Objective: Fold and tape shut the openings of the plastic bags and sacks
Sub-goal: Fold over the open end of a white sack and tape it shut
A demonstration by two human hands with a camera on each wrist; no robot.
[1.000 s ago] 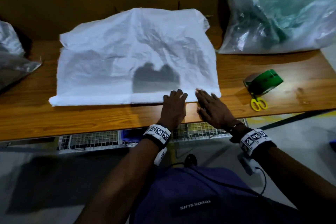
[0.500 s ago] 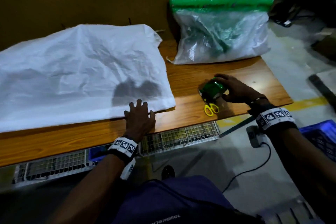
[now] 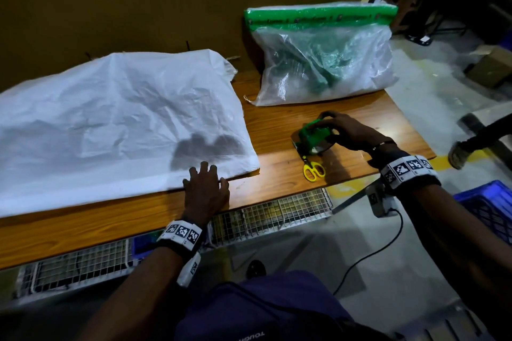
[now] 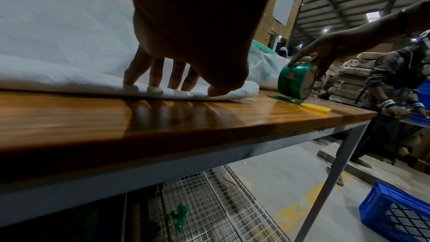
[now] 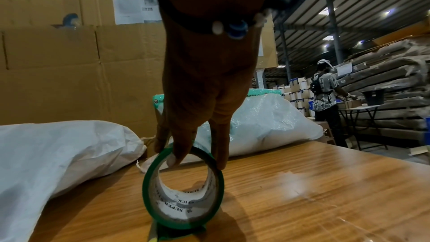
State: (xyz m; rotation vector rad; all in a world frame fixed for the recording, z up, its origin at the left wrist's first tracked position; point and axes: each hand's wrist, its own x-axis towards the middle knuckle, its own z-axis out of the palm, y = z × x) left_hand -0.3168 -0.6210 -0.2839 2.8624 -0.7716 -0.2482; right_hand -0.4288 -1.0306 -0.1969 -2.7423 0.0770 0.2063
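A large white woven sack [image 3: 116, 119] lies flat on the wooden table [image 3: 277, 191], its near edge folded over. My left hand [image 3: 206, 183] presses that folded edge [image 4: 163, 89] down with straight fingers [image 4: 158, 73]. My right hand [image 3: 340, 130] grips a roll of green tape [image 3: 314, 137] standing on edge on the table; its fingers [image 5: 177, 154] curl over the top of the roll [image 5: 184, 189]. A clear bag [image 3: 324, 63] with a green taped top stands at the back right.
Yellow-handled scissors [image 3: 313, 170] lie just in front of the tape roll. A wire shelf [image 3: 171, 241] runs under the table. A blue crate [image 3: 490, 207] stands on the floor at right. Another person [image 5: 325, 95] works at a far table. Cardboard [image 5: 58, 52] backs the table.
My right hand left the sack's folded edge, reached right and took hold of the tape roll. The left hand stayed pressing the fold. My head turned to the right.
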